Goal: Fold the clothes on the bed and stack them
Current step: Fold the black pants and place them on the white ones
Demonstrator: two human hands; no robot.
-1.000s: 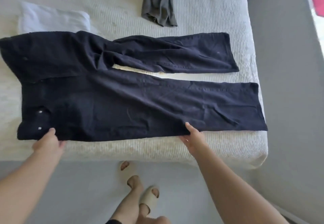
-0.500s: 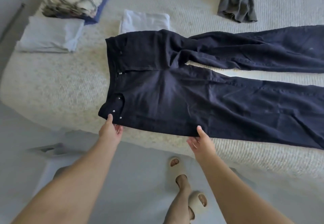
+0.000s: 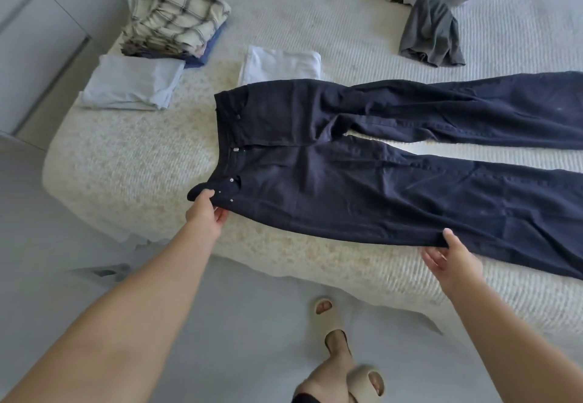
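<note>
A single wide-angle view is provided, taken from the person's head and directed forward and steeply down. The near edge of the bed [image 3: 315, 264] is crossed at mid-frame, with the dark trousers [image 3: 378, 182] spread close beneath the lens. Both forearms are seen entering from the bottom corners, and the feet and floor are caught at the lower edge. Straight lines are bowed toward the margins. No second view is supplied, so nothing is shared.
</note>
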